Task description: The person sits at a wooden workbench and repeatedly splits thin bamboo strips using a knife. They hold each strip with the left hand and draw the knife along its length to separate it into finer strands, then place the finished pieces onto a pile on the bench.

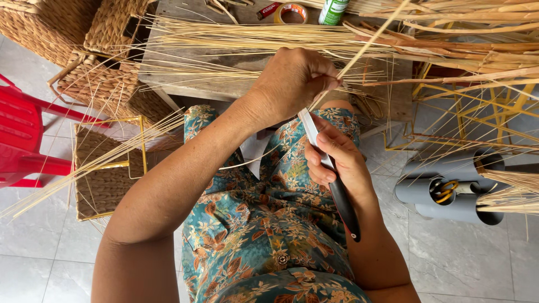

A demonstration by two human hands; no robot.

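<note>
Far left, woven baskets (106, 67) stand stacked beside a red chair (22, 134); I cannot tell what is in them. A wooden bench (224, 84) across the far side carries a loose bundle of straw stalks (236, 39) lying left to right. At the right, grey tubes (449, 191) lie on the tiled floor, their open ends facing right: one holds scissors with yellow handles (445, 189), and more straw pokes from others. In the middle, over the lap, the left hand (292, 81) pinches a single stalk (368, 45) that runs up and right, away from the person. The right hand (337, 160) is closed round a knife (328, 168), black handle near, pale blade pointing far-left toward the stalk.
</note>
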